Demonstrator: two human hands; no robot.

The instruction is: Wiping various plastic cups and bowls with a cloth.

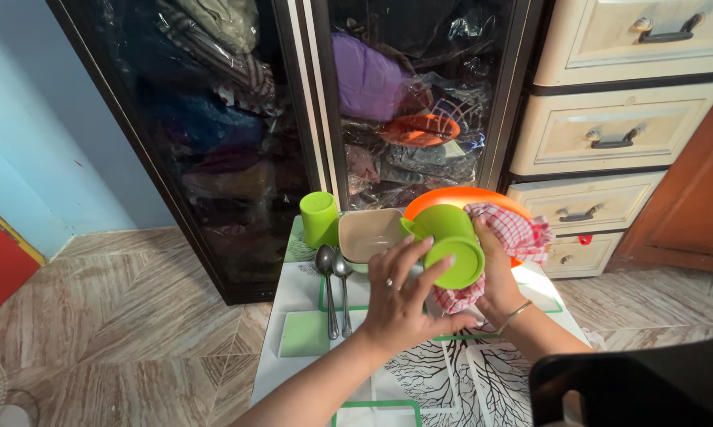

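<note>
Nearest me, a dark object (633,387) cuts off the lower right corner, and both forearms reach up over the worktop (419,379), which is white with green squares and a black tree pattern. The left hand (400,304) has its fingers (408,257) spread and laid against the side of a green mug (451,243), which is tipped on its side with its base turned toward the person. The right hand (499,277), a bangle at its wrist, is closed around a red-and-white checked cloth (514,237) that wraps the far side of the mug, so the mug sits held between the two hands, above the worktop. Just left of the left hand two metal spoons (334,285) lie side by side. Beyond them a beige square bowl (368,233) and an upright green cup (319,219) stand near the far edge, with an orange plate (451,196) behind the mug. Farther back stand a glass-fronted cabinet (293,119) stuffed with clothes and cream drawers (609,126).
</note>
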